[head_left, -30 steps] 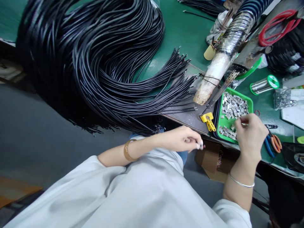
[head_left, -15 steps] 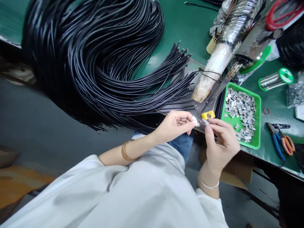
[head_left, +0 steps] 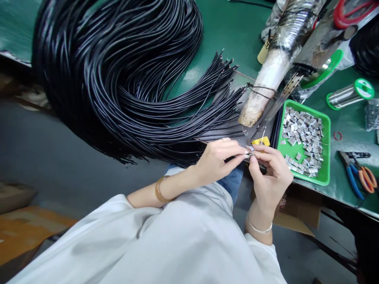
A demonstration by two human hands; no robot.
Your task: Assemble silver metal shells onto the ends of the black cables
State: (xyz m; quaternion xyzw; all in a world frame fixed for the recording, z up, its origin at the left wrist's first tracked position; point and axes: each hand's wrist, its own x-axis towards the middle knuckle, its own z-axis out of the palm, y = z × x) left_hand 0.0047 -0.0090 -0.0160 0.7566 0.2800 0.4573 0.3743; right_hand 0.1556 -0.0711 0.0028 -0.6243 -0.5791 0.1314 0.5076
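Observation:
My left hand (head_left: 220, 159) is closed in a pinch on a cable end, most of which its fingers hide; white tape covers one fingertip. Facing it, my right hand (head_left: 271, 169) pinches a small silvery metal connector (head_left: 251, 148). The fingertips of both hands meet at this small piece, close to the bench edge. Just behind them lies a yellow block (head_left: 261, 141). A big bundle of black cables (head_left: 133, 90) sweeps across the bench, its stripped ends fanned out above my left hand.
A green tray (head_left: 327, 150) of small metal connectors sits right of my hands. A wrapped white tube (head_left: 263, 92) slants down toward them. Beyond are a solder spool (head_left: 349, 94), a red ring (head_left: 337, 136), wire strippers (head_left: 355, 173) and red-handled scissors (head_left: 343, 15).
My hands have come together: the left moved slightly right, and the right moved slightly left, bringing the metal connector against the cable end. The view has shifted a little.

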